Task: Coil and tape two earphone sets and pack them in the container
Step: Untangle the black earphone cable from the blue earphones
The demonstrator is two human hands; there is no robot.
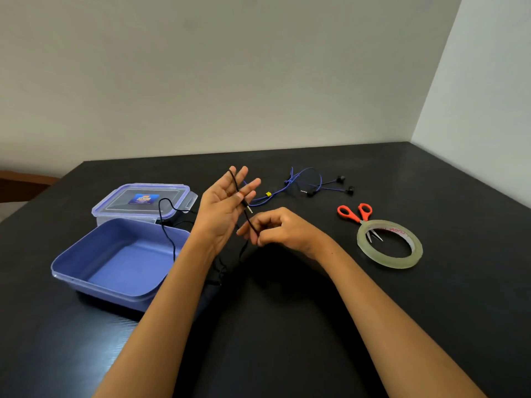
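My left hand (222, 206) is raised with its palm up and fingers straight. The black earphone cable (169, 234) runs over its fingertips and down across the fingers, its plug lying at the fingers. Just below, my right hand (277, 229) pinches that cable. The rest of the black cable trails left over the open blue container (86, 271) and behind my left forearm. The blue earphone set (304, 183) lies loose on the table beyond my hands. A roll of clear tape (413, 257) lies to the right.
The container's clear lid (115, 206) lies behind the container. Orange-handled scissors (355, 212) lie at the tape roll, blades pointing into its ring. The black table (287, 326) ends at walls at the back and right.
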